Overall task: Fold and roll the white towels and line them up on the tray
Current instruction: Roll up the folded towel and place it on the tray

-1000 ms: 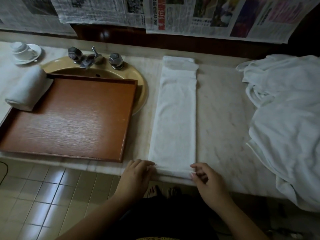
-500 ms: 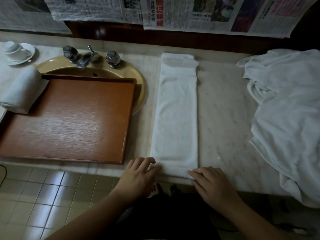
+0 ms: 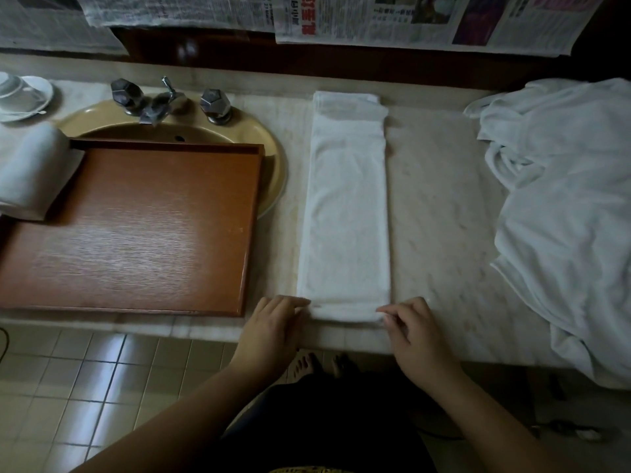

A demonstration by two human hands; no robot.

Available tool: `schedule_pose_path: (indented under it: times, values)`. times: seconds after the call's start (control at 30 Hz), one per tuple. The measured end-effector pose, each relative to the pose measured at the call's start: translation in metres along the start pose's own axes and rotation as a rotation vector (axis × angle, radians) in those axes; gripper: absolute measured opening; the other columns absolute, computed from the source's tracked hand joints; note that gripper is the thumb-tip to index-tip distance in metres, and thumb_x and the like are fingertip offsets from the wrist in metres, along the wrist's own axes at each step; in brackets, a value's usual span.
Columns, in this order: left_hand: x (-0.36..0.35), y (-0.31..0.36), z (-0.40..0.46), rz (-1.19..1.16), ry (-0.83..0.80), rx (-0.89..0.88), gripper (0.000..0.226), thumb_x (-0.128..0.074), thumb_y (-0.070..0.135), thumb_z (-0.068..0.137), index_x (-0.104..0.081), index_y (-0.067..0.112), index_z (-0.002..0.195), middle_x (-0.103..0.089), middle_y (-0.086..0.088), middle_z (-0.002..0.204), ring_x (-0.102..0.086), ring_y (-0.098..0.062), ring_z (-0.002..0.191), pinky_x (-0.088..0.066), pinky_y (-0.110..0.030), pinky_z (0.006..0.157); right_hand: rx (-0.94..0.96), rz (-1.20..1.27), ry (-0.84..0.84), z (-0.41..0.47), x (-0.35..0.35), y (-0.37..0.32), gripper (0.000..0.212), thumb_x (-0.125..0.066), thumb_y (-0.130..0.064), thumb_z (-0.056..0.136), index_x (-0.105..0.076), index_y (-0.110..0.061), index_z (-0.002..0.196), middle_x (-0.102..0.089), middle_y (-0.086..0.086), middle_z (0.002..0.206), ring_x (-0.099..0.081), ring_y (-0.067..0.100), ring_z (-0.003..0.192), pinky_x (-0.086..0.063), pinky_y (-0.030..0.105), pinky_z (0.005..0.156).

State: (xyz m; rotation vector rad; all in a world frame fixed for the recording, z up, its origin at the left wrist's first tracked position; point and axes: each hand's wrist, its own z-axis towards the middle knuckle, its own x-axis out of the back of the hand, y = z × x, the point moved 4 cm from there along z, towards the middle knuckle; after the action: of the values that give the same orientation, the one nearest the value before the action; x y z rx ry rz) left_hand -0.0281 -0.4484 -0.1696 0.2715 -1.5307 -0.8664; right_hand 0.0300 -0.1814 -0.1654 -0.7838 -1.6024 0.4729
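Both hands — left hand point(image 3: 273, 324) and right hand point(image 3: 411, 324) — are pinching the near end of the folded towel point(image 3: 345, 213) lying beside the tray point(image 3: 143, 230); uneven pressure's probably going to be skewing the roll.

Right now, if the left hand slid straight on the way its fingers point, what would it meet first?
The left hand points right along the counter edge, its fingertips at the folded towel's near end. It would likely push that rolled end first, then meet the right hand at the other corner.
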Motion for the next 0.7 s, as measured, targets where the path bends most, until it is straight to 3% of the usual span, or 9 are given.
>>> schedule_pose_path:
  times: [0.07,0.17,0.3,0.4,0.5,0.6,0.7]
  values:
    - [-0.001,0.005,0.004,0.005,0.031,0.076,0.027,-0.051,0.039,0.105,-0.069,0.022,0.116,-0.067,0.01,0.109,-0.049,-0.011,0.096,-0.051,-0.033,0.078,-0.08,0.053,-0.01,0.01,0.0,-0.001,0.011,-0.058,-0.028,0.104,-0.063,-0.038,0.106,-0.052,-0.017,0.107,-0.058,-0.002,0.097,-0.048,0.018,0.087]
    - [-0.002,0.011,0.011,0.183,0.07,-0.025,0.018,-0.058,0.03,0.105,-0.071,0.017,0.111,-0.061,0.0,0.111,-0.047,-0.021,0.094,-0.046,-0.035,0.08,-0.149,0.103,-0.018,0.021,0.003,-0.003,0.014,-0.062,-0.028,0.101,-0.057,-0.04,0.104,-0.057,-0.012,0.106,-0.061,0.005,0.094,-0.05,0.024,0.08]
    - [0.0,0.014,0.022,0.281,0.059,-0.115,0.02,-0.064,0.025,0.099,-0.069,0.019,0.118,-0.06,-0.006,0.115,-0.052,-0.028,0.096,-0.049,-0.039,0.078,0.147,-0.219,0.037,0.021,0.013,-0.015,0.025,-0.063,-0.019,0.098,-0.067,-0.038,0.114,-0.044,-0.008,0.101,-0.052,0.013,0.09,-0.049,0.029,0.078]
    - [-0.004,0.016,0.024,0.379,-0.048,-0.256,0.048,-0.084,0.018,0.078,-0.066,0.025,0.122,-0.058,-0.007,0.12,-0.053,-0.029,0.102,-0.052,-0.041,0.075,0.42,-0.449,-0.023,0.017,0.008,-0.018,0.041,-0.056,-0.016,0.092,-0.073,-0.034,0.125,-0.048,-0.006,0.099,-0.049,0.019,0.087,-0.047,0.037,0.071]
    - [-0.003,0.02,0.022,0.394,-0.033,-0.359,0.044,-0.078,0.013,0.077,-0.07,0.022,0.12,-0.059,-0.005,0.121,-0.055,-0.03,0.102,-0.05,-0.041,0.074,0.471,-0.524,-0.039,0.014,0.005,-0.018,0.044,-0.057,-0.026,0.09,-0.069,-0.033,0.132,-0.052,-0.008,0.101,-0.05,0.018,0.089,-0.04,0.035,0.072]
    - [-0.005,0.021,0.016,0.382,-0.023,-0.426,0.037,-0.066,0.025,0.09,-0.069,0.017,0.125,-0.063,-0.001,0.119,-0.059,-0.029,0.1,-0.048,-0.042,0.074,0.472,-0.553,0.024,0.015,0.005,-0.015,0.04,-0.07,-0.035,0.09,-0.069,-0.034,0.13,-0.057,-0.009,0.103,-0.054,0.019,0.091,-0.04,0.035,0.073]
    - [-0.004,0.013,0.017,0.375,-0.027,-0.433,0.034,-0.069,0.031,0.096,-0.068,0.019,0.128,-0.065,0.001,0.119,-0.06,-0.027,0.099,-0.048,-0.041,0.074,0.458,-0.535,0.053,0.019,0.004,-0.011,0.034,-0.06,-0.039,0.097,-0.069,-0.032,0.129,-0.058,-0.009,0.105,-0.056,0.021,0.091,-0.043,0.036,0.072]
